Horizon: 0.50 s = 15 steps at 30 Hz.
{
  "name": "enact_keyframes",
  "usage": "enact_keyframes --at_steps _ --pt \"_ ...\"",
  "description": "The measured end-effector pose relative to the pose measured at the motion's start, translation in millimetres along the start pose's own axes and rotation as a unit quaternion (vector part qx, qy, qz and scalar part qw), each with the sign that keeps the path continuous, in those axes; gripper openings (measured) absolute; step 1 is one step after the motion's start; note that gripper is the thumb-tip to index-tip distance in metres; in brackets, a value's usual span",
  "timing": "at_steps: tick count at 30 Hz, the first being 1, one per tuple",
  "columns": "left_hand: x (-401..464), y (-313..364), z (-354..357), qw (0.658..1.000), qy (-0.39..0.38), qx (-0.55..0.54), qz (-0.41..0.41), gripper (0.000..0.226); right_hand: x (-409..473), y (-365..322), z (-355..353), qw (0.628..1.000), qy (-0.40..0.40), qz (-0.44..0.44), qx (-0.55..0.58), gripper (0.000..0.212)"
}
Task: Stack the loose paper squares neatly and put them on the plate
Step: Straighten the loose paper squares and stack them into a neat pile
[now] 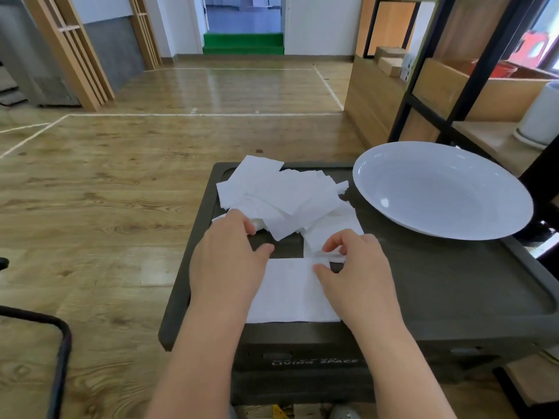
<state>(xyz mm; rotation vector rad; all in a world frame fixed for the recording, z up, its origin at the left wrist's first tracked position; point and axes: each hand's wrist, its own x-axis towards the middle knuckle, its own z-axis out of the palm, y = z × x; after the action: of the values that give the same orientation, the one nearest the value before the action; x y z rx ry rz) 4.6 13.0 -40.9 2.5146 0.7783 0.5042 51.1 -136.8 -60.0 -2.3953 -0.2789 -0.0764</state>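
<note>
A messy heap of white paper squares point(281, 195) lies at the far left of a dark lid point(438, 285). One flat paper square point(290, 294) rests near the front edge. My left hand point(227, 261) lies palm down on that square's left edge, fingers reaching the heap. My right hand point(360, 267) pinches the edge of another paper square point(329, 234) between thumb and fingers, just above the flat square's right corner. A large white plate point(378, 179) sits at the far right of the lid with nothing in it.
The dark lid tops a storage box standing on a wooden floor point(90, 192). A black-framed wooden shelf point(453, 95) rises to the right behind the plate, with a white cylinder point(541, 113) on it. A black chair frame point(57, 358) is at the lower left.
</note>
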Motion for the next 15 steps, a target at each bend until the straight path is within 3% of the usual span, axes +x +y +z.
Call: enact_keyframes --at_steps 2,5,10,15 --pt "4 11 4 0.995 0.030 -0.008 0.092 0.021 -1 -3 -1 1.000 0.011 -0.004 0.017 0.027" --pt "5 19 16 0.985 -0.005 0.018 0.174 0.026 -1 -4 -5 0.999 0.025 -0.019 0.041 0.025" --pt "5 26 28 0.978 -0.049 0.059 0.196 0.031 -1 -2 -11 0.998 0.027 -0.020 0.046 0.026" --pt "4 25 24 0.980 -0.006 0.044 0.192 0.032 1 0 -14 0.998 0.040 -0.016 0.046 0.030"
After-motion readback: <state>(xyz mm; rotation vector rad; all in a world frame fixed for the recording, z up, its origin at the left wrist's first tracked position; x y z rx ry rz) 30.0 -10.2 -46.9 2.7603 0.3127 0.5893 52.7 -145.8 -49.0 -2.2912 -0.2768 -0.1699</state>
